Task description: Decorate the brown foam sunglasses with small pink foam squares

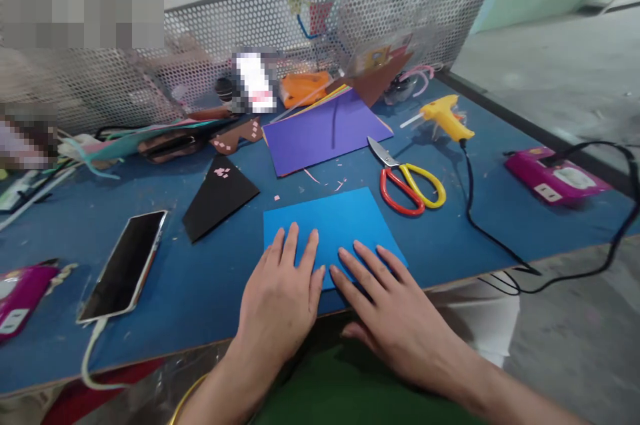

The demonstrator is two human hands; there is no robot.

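A bright blue sheet (335, 215) lies flat near the front edge of the table. On its left part rests my left hand (285, 288), fingers spread and pointing away from me. My right hand (383, 298) touches the sheet's right part with its fingertips, fingers apart and thumb near the table edge. Neither hand grips anything. Just beyond the sheet to the right are scissors (404, 186) with one red and one yellow handle, blades slightly apart or closed, I cannot tell. A stack topped by a purple sheet (325, 131) lies behind.
The blue table (430, 245) also bears a black paper piece (220, 201), a phone (125, 265) on a cable at left, a yellow glue gun (445, 118) with a black cord, and a magenta box (555, 175) at right. Perforated mesh (215, 25) stands behind.
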